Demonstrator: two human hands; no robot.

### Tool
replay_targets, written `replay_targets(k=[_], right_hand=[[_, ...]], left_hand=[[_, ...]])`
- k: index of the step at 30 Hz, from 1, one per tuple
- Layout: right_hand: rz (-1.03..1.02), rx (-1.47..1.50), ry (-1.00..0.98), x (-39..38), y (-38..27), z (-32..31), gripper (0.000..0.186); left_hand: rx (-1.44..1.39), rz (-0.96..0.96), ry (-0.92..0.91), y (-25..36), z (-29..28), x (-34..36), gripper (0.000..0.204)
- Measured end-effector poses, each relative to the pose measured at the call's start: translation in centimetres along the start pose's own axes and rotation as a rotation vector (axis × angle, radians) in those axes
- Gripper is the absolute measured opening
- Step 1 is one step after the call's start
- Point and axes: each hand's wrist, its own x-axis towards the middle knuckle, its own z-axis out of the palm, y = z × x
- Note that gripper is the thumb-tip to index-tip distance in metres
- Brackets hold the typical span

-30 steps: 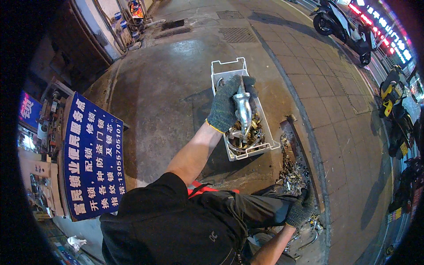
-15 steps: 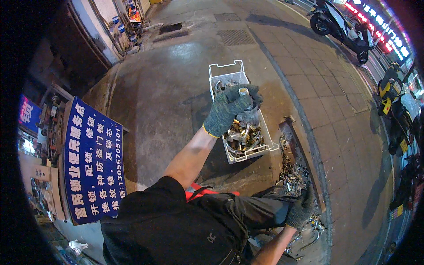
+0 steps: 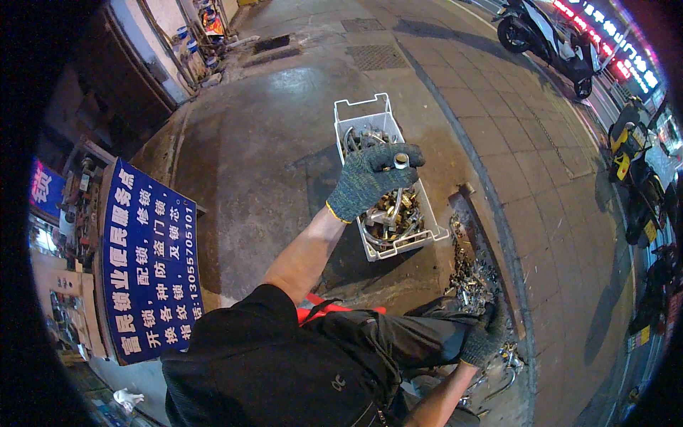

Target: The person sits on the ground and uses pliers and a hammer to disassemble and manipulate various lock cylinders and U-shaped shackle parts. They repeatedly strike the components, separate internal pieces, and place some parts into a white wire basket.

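My left hand point(image 3: 370, 174), in a grey-green knit glove, is over a white wire-rimmed basket point(image 3: 411, 248). Its fingers are closed round a metal piece with a round, ring-like end point(image 3: 401, 161); the rest of that piece is hidden by the glove. Inside the basket lie jumbled metal parts point(image 3: 390, 217), silver and brass-coloured, some of them curved like handles. My right hand point(image 3: 484, 340), in a dark glove, is low beside my knee, close to a heap of small metal parts point(image 3: 469, 285). Whether its fingers hold anything is too dark to make out.
A long dark metal bar point(image 3: 491, 249) edges the heap on the ground. More metal scraps point(image 3: 506, 377) lie beyond my right hand. On the left stands a blue sign board point(image 3: 149, 263) beside a cluttered bench. Parked scooters point(image 3: 551, 46) stand on the paving at the right.
My left hand has turned slightly, and the ring-like end has shifted a little right and down. A blurred grey shape under the hand is gone, showing more basket contents. My right hand stays put.
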Motion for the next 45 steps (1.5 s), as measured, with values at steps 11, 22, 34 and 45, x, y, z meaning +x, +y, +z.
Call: replay_targets(k=[11, 22, 34, 45], right_hand=[[-0.089, 0.038, 0.008, 0.1, 0.5, 0.1, 0.057], [-0.082, -0.028, 0.056, 0.2, 0.7, 0.6, 0.049], [-0.047, -0.006, 0.136, -0.1, 0.7, 0.2, 0.035], [0.251, 0.405, 0.108, -2.6, -3.9, -1.9, 0.031]], left_hand=[[-0.175, -0.125, 0.008, -1.1, 0.0, 0.2, 0.036], [-0.651, -0.344, 0.134, -9.0, -0.6, 1.8, 0.035], [0.001, -0.357, 0.251, -17.2, -0.8, 1.5, 0.036], [0.161, 0.593, -0.779, -6.3, 20.3, -12.3, 0.03]])
